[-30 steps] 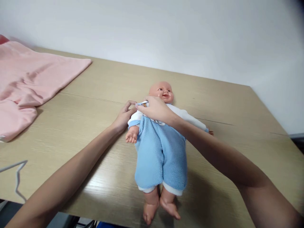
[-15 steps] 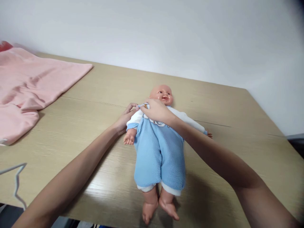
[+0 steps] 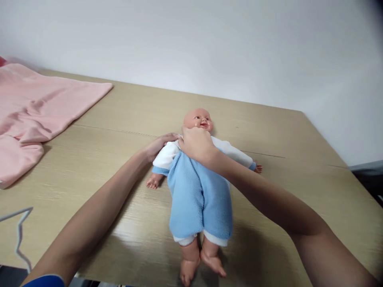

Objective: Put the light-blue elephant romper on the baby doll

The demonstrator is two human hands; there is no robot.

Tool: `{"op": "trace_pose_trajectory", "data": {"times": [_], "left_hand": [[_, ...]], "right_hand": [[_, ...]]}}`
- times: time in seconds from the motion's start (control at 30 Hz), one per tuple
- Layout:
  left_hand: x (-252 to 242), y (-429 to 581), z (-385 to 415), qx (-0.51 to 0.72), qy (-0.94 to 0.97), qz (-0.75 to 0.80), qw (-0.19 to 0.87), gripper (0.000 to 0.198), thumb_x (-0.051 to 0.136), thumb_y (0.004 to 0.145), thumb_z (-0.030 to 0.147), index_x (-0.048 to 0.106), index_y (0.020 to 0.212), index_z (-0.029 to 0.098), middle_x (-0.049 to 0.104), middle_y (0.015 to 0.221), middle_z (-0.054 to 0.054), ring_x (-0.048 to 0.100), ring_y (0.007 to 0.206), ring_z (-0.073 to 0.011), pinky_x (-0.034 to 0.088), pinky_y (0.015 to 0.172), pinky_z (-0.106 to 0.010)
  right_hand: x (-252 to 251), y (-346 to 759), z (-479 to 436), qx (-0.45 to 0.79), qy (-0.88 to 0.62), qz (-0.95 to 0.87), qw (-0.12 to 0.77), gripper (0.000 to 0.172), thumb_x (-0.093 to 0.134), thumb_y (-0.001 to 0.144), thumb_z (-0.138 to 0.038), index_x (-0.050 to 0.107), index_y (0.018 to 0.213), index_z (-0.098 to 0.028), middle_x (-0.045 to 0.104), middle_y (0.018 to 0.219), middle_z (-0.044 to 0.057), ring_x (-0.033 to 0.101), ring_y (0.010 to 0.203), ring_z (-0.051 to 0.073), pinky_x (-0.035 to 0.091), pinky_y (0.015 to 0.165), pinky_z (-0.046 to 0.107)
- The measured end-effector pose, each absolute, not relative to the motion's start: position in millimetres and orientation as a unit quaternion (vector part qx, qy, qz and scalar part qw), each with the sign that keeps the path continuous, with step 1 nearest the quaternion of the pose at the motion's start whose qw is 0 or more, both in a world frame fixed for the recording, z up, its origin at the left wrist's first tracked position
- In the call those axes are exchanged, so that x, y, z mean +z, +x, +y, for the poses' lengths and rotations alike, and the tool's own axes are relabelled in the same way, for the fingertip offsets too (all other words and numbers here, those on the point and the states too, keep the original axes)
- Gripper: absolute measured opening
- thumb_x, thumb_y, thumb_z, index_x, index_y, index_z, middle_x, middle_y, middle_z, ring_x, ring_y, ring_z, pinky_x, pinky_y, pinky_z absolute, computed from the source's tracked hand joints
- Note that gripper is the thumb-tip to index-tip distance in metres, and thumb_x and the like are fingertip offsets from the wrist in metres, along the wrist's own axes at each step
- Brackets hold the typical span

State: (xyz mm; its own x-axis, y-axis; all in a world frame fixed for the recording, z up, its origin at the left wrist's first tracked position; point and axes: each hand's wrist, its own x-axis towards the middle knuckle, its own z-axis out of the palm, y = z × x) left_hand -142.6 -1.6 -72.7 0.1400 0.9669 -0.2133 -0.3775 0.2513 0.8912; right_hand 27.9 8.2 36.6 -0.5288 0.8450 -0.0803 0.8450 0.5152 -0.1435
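Observation:
A bald baby doll (image 3: 201, 199) lies on its back, wearing a white and blue fleecy outfit, its head away from me and bare feet toward me. My left hand (image 3: 161, 144) is closed at the doll's shoulder on the left, fingertips on the white cloth near the collar. Across the doll's upper chest, just under its chin, my right hand (image 3: 198, 145) is closed on the collar of the outfit. The two hands nearly meet at the shoulder. My right hand hides the collar and part of the chest.
The doll lies on a wooden table (image 3: 134, 107) against a pale wall. A crumpled pink blanket (image 3: 50, 99) lies at the far left. A white cable (image 3: 19, 235) hangs at the near left edge.
The doll's arm on the left has swung outward, away from its body. My right hand has turned so its back covers the collar. The view has shifted slightly.

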Motion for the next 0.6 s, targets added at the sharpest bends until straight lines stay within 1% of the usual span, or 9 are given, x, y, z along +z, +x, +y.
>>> {"op": "trace_pose_trajectory", "data": {"times": [0.1, 0.23, 0.3, 0.4, 0.43, 0.47, 0.5, 0.57, 0.6], "left_hand": [[-67.4, -145.9, -9.2, 0.501, 0.37, 0.442, 0.645, 0.039, 0.099, 0.076, 0.044, 0.075, 0.092, 0.018, 0.07, 0.091, -0.002, 0.065, 0.08, -0.0164, 0.054, 0.072, -0.027], [-56.2, -151.5, -30.7, 0.49, 0.415, 0.474, 0.603, 0.041, 0.096, 0.086, 0.049, 0.078, 0.107, 0.018, 0.074, 0.106, -0.005, 0.066, 0.091, -0.0173, 0.051, 0.073, -0.024], [-51.2, -154.9, -44.0, 0.48, 0.443, 0.499, 0.57, 0.044, 0.096, 0.088, 0.047, 0.076, 0.116, 0.019, 0.075, 0.117, -0.007, 0.07, 0.101, -0.0199, 0.054, 0.077, -0.025], [-44.8, -160.2, -64.7, 0.442, 0.485, 0.545, 0.521, 0.055, 0.096, 0.088, 0.047, 0.067, 0.128, 0.022, 0.075, 0.128, -0.012, 0.075, 0.116, -0.0257, 0.062, 0.083, -0.029], [-42.1, -161.6, -71.5, 0.428, 0.496, 0.557, 0.511, 0.059, 0.096, 0.088, 0.047, 0.063, 0.13, 0.023, 0.074, 0.131, -0.014, 0.077, 0.113, -0.0262, 0.064, 0.08, -0.03], [-39.0, -162.6, -78.0, 0.408, 0.503, 0.565, 0.511, 0.063, 0.096, 0.088, 0.047, 0.059, 0.133, 0.024, 0.073, 0.133, -0.015, 0.079, 0.104, -0.0252, 0.065, 0.073, -0.029], [-35.3, -163.1, -84.1, 0.379, 0.509, 0.573, 0.519, 0.066, 0.094, 0.089, 0.047, 0.053, 0.136, 0.026, 0.072, 0.134, -0.015, 0.08, 0.09, -0.0228, 0.063, 0.063, -0.029], [-28.0, -162.6, -94.6, 0.304, 0.517, 0.588, 0.542, 0.071, 0.086, 0.094, 0.048, 0.04, 0.145, 0.03, 0.071, 0.13, -0.014, 0.073, 0.061, -0.0167, 0.055, 0.045, -0.028], [-25.2, -161.7, -98.7, 0.264, 0.522, 0.597, 0.549, 0.071, 0.08, 0.097, 0.048, 0.034, 0.149, 0.032, 0.072, 0.126, -0.012, 0.067, 0.051, -0.015, 0.052, 0.04, -0.029]], "right_hand": [[40.9, 29.7, 7.9, -0.07, 0.487, 0.87, 0.029, 0.035, 0.053, 0.111, -0.023, 0.081, 0.124, -0.007, 0.084, 0.126, 0.03, 0.081, 0.119, 0.04, 0.059, 0.088, 0.042], [40.7, 34.5, 10.2, -0.064, 0.487, 0.87, 0.041, 0.038, 0.053, 0.112, -0.028, 0.08, 0.127, -0.007, 0.084, 0.126, 0.029, 0.082, 0.119, 0.04, 0.059, 0.086, 0.042], [40.0, 35.8, 9.8, -0.061, 0.485, 0.872, 0.04, 0.039, 0.052, 0.113, -0.03, 0.078, 0.13, -0.007, 0.084, 0.126, 0.029, 0.082, 0.119, 0.04, 0.058, 0.086, 0.041], [40.0, 31.3, 9.4, -0.06, 0.472, 0.879, 0.04, 0.039, 0.054, 0.112, -0.03, 0.075, 0.135, -0.007, 0.083, 0.128, 0.028, 0.081, 0.12, 0.038, 0.059, 0.087, 0.04], [40.2, 27.3, 9.9, -0.061, 0.466, 0.882, 0.043, 0.039, 0.055, 0.112, -0.032, 0.074, 0.136, -0.008, 0.083, 0.13, 0.028, 0.08, 0.121, 0.038, 0.059, 0.088, 0.04], [40.5, 22.1, 10.8, -0.063, 0.459, 0.885, 0.048, 0.04, 0.056, 0.113, -0.034, 0.074, 0.137, -0.008, 0.083, 0.131, 0.027, 0.08, 0.122, 0.038, 0.059, 0.089, 0.04], [40.6, 15.7, 12.3, -0.066, 0.451, 0.888, 0.055, 0.04, 0.057, 0.113, -0.034, 0.074, 0.137, -0.008, 0.082, 0.133, 0.027, 0.08, 0.123, 0.037, 0.06, 0.091, 0.04], [40.5, 0.9, 16.6, -0.074, 0.434, 0.895, 0.076, 0.036, 0.061, 0.112, -0.031, 0.076, 0.135, -0.007, 0.083, 0.134, 0.025, 0.079, 0.124, 0.035, 0.061, 0.094, 0.039], [40.1, -6.5, 19.5, -0.077, 0.426, 0.897, 0.088, 0.033, 0.064, 0.111, -0.029, 0.077, 0.133, -0.008, 0.083, 0.133, 0.023, 0.08, 0.122, 0.033, 0.061, 0.095, 0.039]]}}
